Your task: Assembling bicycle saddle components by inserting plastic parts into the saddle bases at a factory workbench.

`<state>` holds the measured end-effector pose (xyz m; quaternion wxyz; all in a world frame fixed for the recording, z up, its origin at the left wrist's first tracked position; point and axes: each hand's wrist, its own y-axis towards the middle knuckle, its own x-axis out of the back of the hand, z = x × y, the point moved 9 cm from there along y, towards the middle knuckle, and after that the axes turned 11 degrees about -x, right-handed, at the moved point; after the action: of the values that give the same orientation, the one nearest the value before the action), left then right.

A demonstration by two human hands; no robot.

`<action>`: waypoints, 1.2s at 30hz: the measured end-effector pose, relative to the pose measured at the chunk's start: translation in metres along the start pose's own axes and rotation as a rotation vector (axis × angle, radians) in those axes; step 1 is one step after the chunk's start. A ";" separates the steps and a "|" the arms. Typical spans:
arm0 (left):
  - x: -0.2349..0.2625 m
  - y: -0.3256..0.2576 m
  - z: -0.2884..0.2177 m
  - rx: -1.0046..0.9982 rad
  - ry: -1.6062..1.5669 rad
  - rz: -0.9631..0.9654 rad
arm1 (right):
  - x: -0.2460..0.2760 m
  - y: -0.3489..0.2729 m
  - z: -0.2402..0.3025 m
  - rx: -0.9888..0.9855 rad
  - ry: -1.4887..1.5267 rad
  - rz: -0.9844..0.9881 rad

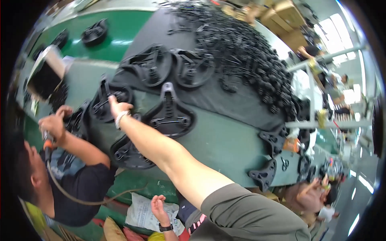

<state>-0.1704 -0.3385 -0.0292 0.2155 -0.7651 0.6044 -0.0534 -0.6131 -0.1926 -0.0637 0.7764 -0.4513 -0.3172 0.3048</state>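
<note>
Beside the black mat, the right hand reaches out, fingers curled onto a black round part. That part lies directly under them at the mat's near-left edge. Left hand hangs low, loosely open, well away.

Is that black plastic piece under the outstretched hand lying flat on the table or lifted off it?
Lying flat, it seems. The black plastic piece rests on the table among others like it, with the right hand laid on top.
</note>
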 end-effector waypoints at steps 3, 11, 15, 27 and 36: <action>-0.028 0.022 -0.001 0.004 0.085 0.116 | 0.026 -0.033 0.005 0.332 -0.093 0.442; -0.179 0.026 0.023 0.097 0.379 0.596 | 0.530 -0.032 -0.013 1.254 -0.892 -0.423; -0.243 0.029 0.050 0.021 0.605 0.774 | 0.712 0.056 -0.021 0.741 -1.391 -0.804; -0.485 0.098 0.024 -0.608 1.016 0.856 | 0.670 0.092 -0.032 1.066 -1.467 -0.377; -0.677 0.192 0.020 -1.318 1.327 0.967 | 0.447 0.021 -0.100 1.197 -1.489 -0.152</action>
<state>-0.5153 0.2741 -0.0020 -0.6190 -0.2258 0.7516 -0.0309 -0.2661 0.1049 -0.0249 0.4950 0.3515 -0.5495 0.5739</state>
